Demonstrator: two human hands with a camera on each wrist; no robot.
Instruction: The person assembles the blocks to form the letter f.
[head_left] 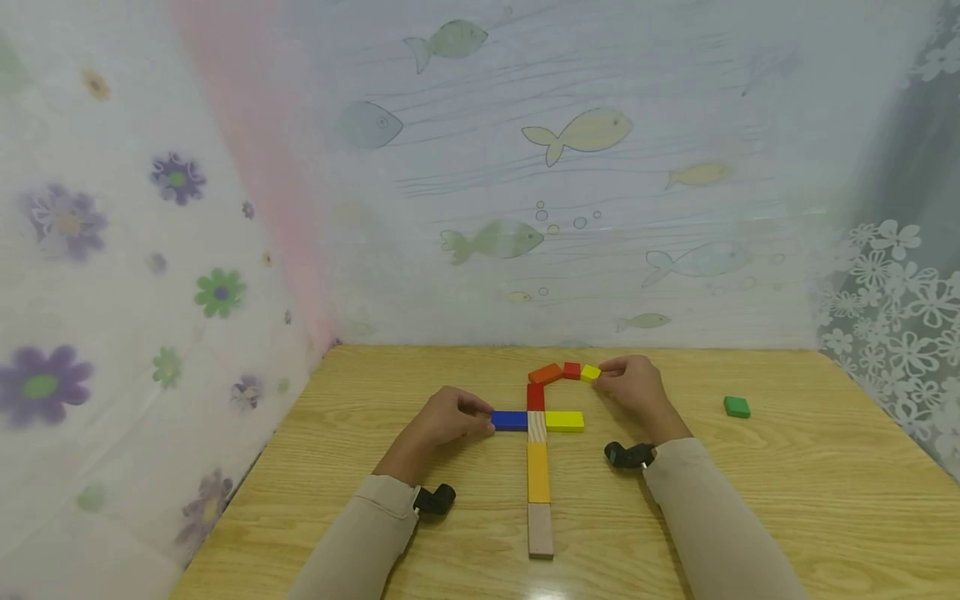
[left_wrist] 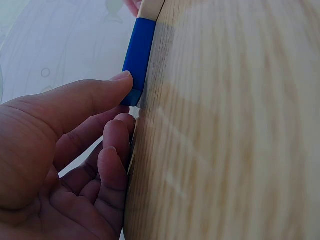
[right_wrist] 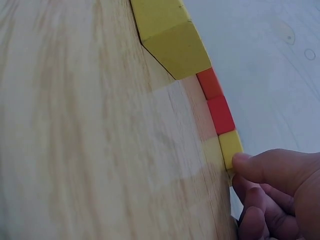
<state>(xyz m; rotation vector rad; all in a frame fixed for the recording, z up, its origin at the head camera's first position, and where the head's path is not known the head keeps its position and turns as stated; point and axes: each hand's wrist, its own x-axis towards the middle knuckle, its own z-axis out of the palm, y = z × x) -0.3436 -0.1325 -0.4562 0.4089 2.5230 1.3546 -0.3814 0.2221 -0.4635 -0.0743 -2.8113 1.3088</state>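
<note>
My left hand (head_left: 448, 415) pinches the outer end of a blue block (head_left: 509, 421), its thumb on the near side in the left wrist view. The block lies flat, its other end against a striped wooden block (head_left: 537, 427). With thumb and fingers my right hand (head_left: 634, 388) holds a small yellow block (right_wrist: 230, 146) at the far end of a bent row. Beside it in that row come a small red block (head_left: 572, 370) and an orange block (head_left: 545, 374). Another red block (head_left: 536, 397) joins the row to the striped block. A longer yellow block (head_left: 564, 422) lies opposite the blue one.
Below the striped block, an orange-yellow block (head_left: 537, 472) and a plain wooden block (head_left: 540, 530) continue the line towards me. A green block (head_left: 737, 407) lies apart on the right of the wooden table (head_left: 810, 492). Patterned curtains (head_left: 480, 183) stand behind and at the sides.
</note>
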